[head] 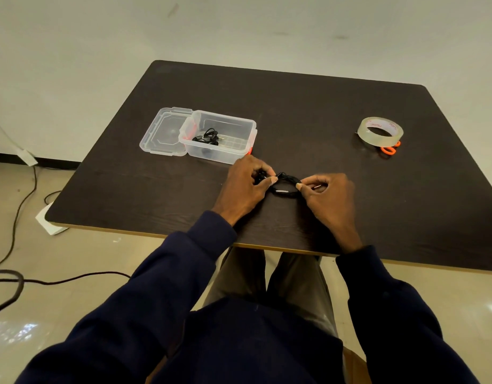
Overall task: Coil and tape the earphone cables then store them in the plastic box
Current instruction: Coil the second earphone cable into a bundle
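left grip, right grip each pinching one end of coiled earphone cable, bundle sitting right between them.

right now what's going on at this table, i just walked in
A person is working a coiled black earphone cable over the dark wooden table, pinching it with the left hand and the right hand. Another black earphone set already lies in the open clear plastic box, its lid beside it. The clear tape roll and orange-handled scissors sit to the right, no hand on them.

Head-worn view, down onto table
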### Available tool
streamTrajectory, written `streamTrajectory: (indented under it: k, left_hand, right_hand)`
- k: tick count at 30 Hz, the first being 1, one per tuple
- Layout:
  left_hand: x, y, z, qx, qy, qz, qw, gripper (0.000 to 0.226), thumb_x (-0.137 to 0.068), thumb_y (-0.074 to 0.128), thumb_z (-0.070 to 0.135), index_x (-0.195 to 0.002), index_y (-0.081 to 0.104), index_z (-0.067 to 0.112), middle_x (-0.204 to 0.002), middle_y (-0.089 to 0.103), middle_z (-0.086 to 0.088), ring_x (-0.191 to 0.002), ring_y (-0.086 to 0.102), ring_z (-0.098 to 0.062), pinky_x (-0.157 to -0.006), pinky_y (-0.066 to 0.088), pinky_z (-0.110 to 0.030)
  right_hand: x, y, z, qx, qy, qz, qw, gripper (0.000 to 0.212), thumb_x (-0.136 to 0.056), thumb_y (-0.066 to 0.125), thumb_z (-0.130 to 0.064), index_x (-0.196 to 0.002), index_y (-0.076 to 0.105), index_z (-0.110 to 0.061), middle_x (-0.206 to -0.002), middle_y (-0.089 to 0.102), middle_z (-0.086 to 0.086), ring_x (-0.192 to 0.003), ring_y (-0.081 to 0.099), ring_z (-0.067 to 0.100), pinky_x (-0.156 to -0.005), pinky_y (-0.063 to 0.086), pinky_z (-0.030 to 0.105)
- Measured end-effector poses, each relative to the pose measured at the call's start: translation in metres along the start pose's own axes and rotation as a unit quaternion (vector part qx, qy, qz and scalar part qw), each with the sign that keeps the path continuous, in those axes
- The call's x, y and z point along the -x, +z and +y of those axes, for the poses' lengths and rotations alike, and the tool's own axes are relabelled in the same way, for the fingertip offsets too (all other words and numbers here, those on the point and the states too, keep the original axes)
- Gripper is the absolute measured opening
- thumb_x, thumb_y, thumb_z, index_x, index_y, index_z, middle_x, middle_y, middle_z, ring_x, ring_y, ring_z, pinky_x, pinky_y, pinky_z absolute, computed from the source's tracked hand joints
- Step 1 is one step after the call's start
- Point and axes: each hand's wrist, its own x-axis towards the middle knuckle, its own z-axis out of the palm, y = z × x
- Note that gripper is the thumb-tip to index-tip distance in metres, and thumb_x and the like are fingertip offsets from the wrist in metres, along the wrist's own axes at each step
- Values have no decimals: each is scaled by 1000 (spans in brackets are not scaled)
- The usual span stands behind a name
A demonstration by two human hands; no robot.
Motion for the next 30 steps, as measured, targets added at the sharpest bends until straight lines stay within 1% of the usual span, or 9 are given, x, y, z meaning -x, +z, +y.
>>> streamTrajectory:
  k: [3, 7, 12, 14, 18, 21, 24, 27, 30]
  left_hand:
    - [2, 0, -3, -16, 20, -1, 1000, 12, -95, 73, 23, -105, 76, 18, -119, 66, 3, -114, 52, -7, -98, 35, -8]
    - [5, -1, -4, -33, 41, 2, 999, 17, -98, 67, 15, -114, 73, 14, -128, 67, 0, -120, 47, -2, -97, 17, 7]
    - [4, -1, -4, -29, 36, -10, 999, 21, -99, 66, 17, -119, 72, 16, -138, 64, 3, -132, 50, -6, -115, 21, -13]
    - [4, -1, -5, -31, 34, -11, 999, 22, -100, 65, 19, -121, 73, 17, -139, 64, 4, -133, 50, -6, -113, 19, -8]
    - [3, -1, -7, -18, 48, -5, 999, 22, -103, 60, 18, -120, 74, 14, -134, 68, 2, -129, 55, -9, -115, 39, -31]
    - [2, -1, -9, -19, 52, -13, 998, 21, -101, 63, 17, -119, 74, 16, -132, 69, 3, -127, 55, -9, -114, 37, -26]
    - [2, 0, -10, -28, 52, -15, 998, 22, -99, 68, 19, -119, 75, 17, -130, 70, 3, -127, 55, -9, -114, 37, -26]
    - [2, 0, -9, -21, 61, -3, 998, 23, -97, 71, 19, -119, 77, 16, -127, 72, 3, -124, 57, -10, -112, 43, -33]
    - [1, -2, -8, -30, 65, -15, 997, 28, -94, 74, 20, -123, 75, 15, -130, 71, 3, -126, 56, -9, -113, 43, -33]
  right_hand:
    - [6, 6, 9, 41, -55, 27, 997, 22, -93, 73, -31, -112, 77, -21, -110, 66, -1, -94, 61, 9, -78, 53, 23]
    - [12, 6, 19, 50, -97, 42, 993, 24, -97, 67, -30, -119, 74, -21, -122, 63, 1, -112, 43, 8, -89, 51, 31]
    - [10, 2, 20, 23, -76, 47, 996, 20, -93, 74, -18, -112, 77, -21, -123, 66, -4, -117, 50, 13, -96, 52, 35]
    - [11, 2, 20, 19, -75, 47, 996, 21, -92, 74, -17, -112, 77, -21, -124, 65, -4, -117, 51, 13, -97, 52, 35]
    - [12, 1, 19, 10, -72, 48, 996, 23, -93, 74, -19, -115, 76, -21, -124, 66, -3, -118, 51, 13, -99, 52, 38]
    - [14, 1, 16, 11, -84, 48, 995, 34, -92, 74, -18, -126, 71, -20, -130, 64, 0, -122, 50, 15, -99, 53, 38]
    - [18, 3, 11, 54, -148, 43, 987, 50, -92, 72, -9, -140, 61, -18, -141, 58, 4, -131, 46, 20, -107, 47, 38]
    - [20, 5, 11, 127, -210, 22, 969, 41, -95, 67, -11, -136, 63, -14, -146, 57, 6, -134, 47, 27, -111, 43, 45]
    - [20, 7, 12, 129, -197, 1, 972, 30, -99, 65, -20, -127, 69, -13, -140, 62, 7, -132, 50, 25, -110, 43, 50]
